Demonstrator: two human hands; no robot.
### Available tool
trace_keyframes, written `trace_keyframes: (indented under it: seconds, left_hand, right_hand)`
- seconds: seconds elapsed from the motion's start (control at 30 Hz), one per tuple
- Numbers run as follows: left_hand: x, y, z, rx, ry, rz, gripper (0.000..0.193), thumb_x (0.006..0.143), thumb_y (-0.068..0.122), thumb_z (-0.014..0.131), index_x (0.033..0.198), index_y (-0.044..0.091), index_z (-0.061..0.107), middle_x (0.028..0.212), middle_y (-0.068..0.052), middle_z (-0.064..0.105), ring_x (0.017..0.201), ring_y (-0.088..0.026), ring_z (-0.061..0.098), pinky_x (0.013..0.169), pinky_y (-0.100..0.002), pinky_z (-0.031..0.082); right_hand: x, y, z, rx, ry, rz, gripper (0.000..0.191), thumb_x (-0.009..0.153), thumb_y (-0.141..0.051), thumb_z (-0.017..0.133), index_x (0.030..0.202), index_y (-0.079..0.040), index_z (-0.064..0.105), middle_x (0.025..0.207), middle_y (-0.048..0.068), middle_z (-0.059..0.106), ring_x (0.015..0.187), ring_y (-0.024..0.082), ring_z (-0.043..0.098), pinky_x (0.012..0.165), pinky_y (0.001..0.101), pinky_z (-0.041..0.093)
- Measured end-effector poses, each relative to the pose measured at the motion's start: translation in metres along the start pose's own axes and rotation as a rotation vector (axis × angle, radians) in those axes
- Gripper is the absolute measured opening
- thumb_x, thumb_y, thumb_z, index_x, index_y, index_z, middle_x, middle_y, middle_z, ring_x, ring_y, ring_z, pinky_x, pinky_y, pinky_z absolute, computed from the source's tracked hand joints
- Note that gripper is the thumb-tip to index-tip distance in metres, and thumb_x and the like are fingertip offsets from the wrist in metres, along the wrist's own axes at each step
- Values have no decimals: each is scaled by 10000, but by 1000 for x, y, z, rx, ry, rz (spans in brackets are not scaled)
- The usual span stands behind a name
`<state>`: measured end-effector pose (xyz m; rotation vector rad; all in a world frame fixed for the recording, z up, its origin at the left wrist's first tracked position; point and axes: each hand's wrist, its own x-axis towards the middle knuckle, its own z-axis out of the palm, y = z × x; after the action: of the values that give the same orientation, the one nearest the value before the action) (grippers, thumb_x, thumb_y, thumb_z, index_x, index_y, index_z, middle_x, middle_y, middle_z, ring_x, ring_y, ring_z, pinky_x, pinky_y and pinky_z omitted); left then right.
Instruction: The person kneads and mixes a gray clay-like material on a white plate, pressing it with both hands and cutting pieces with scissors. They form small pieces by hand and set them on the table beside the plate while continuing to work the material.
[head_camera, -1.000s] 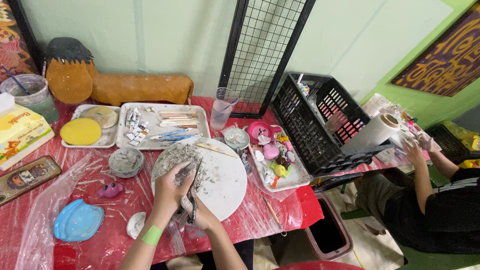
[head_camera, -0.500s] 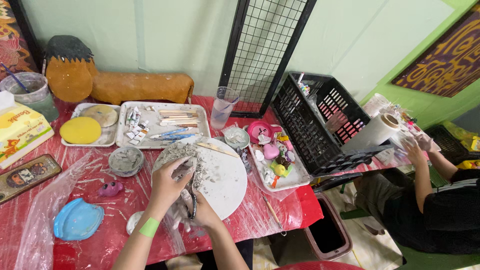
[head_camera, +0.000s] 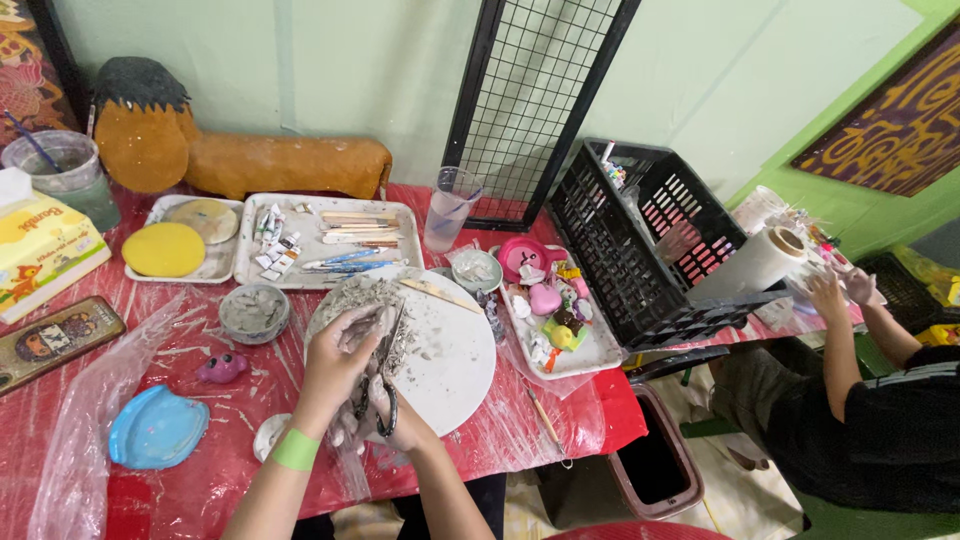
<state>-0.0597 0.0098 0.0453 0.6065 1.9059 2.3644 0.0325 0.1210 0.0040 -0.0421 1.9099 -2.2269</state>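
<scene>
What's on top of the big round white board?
Grey clay smears and a wooden stick lie on the round board. Both hands with scissors cover its near-left part, so what's under them is hidden.

Worktable with a red cover under clear plastic sheeting, seen from above.

The table (head_camera: 215, 470) carries, at the centre of the frame, a round white board (head_camera: 450, 350); at lower left, a blue plate (head_camera: 155, 428), a small purple figure (head_camera: 221, 368) and a grey bowl (head_camera: 253, 311); at upper left, two white trays (head_camera: 300, 245) and a tissue box (head_camera: 40, 250); at right, a black crate (head_camera: 640, 240) beside a tray of small coloured pieces (head_camera: 555, 320).
</scene>
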Motion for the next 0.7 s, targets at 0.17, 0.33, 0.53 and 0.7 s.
trace_keyframes:
  seconds: [0.17,0.33,0.53,0.7]
  left_hand:
    - [-4,19,0,315,54,108,395,799,81,767,1187,22,726,1069,-103,793,957,-142,761,843,-299,586]
    - [-3,25,-4,319,61,60,340,819,118,798,1142,30,736,1017,-92,806,910,-148,770,819,-295,584]
    - [4,19,-7,304,64,62,328,820,117,798,1126,21,728,1019,-92,805,917,-136,769,818,-290,584]
    - [6,12,-8,256,77,29,308,849,109,787,1132,3,726,1035,-94,800,932,-136,764,828,-284,583]
  right_hand:
    - [7,-2,5,59,9,-15,805,927,-795,522,1100,-10,558,809,67,602,646,186,603,566,305,493]
    - [9,-3,12,94,42,9,667,1025,-645,507,1175,5,496,716,22,549,547,155,570,483,293,470]
    - [7,-13,19,327,48,38,467,1083,-458,522,1404,-123,470,687,-32,479,540,102,497,468,254,410]
    - [9,-8,10,-80,164,-21,463,1068,-333,523,1470,-104,485,708,-35,537,562,90,505,498,258,419]
